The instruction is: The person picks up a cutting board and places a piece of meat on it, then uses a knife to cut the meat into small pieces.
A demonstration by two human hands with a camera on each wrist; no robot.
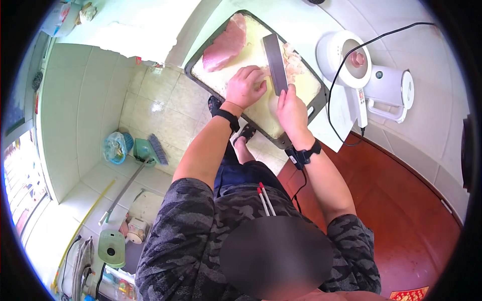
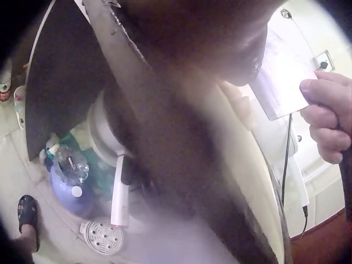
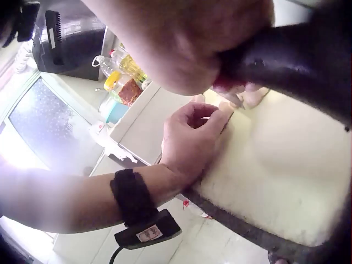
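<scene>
My right hand (image 1: 292, 113) grips a cleaver (image 1: 275, 65), its broad dark blade lying across the cutting board (image 1: 256, 113). Just left of the blade, my left hand (image 1: 245, 88) bends its fingers over a small piece of meat (image 1: 265, 72) and holds it against the board. Small cut pieces of pale meat (image 1: 292, 60) are spread on the blade's other side. A large pink slab of raw meat (image 1: 226, 42) rests at the board's far left. In the left wrist view the blade (image 2: 280, 88) shines brightly beside the right hand (image 2: 330, 113).
A white lidded electric pot (image 1: 346, 57) and a white kettle (image 1: 389, 90) stand right of the board, with a black cord (image 1: 329, 100) running around them. A red-brown surface (image 1: 401, 200) lies at the right. On the floor at left are a lined bin (image 1: 115, 148) and a broom (image 1: 157, 149).
</scene>
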